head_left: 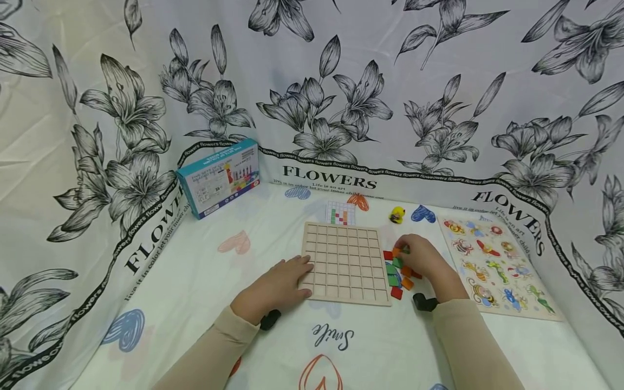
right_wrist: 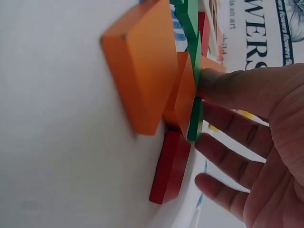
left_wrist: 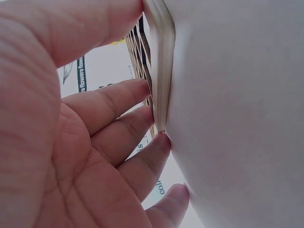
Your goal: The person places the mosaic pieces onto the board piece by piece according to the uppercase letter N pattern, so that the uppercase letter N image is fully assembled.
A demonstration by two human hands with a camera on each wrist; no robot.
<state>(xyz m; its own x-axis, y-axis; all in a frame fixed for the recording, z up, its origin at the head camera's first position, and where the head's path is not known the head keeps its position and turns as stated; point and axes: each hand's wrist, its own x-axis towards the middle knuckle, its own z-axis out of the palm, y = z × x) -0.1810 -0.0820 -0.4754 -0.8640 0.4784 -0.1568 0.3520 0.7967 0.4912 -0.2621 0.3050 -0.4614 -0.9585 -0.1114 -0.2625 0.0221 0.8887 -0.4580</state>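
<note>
A teal-and-white carton [head_left: 219, 177], printed with lettering and coloured pictures, stands upright at the back left, close to the backdrop cloth [head_left: 205, 13]. That cloth is white with black line-drawn lilies [head_left: 365, 100], bold FLOWERS lettering [head_left: 329, 177] and a black wavy band. A small yellow toy figure [head_left: 397, 214] sits just beside a dark blue heart [head_left: 423, 213] printed on the white tablecloth [head_left: 273, 216], which also bears a pink heart [head_left: 235, 242]. Farther right, a puzzle board [head_left: 524, 314] with 4 rows of 3 cartoon bugs lies flat.

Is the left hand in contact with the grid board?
Touching. In the left wrist view, the left hand has fingertips against the edge of the grid board.
</note>
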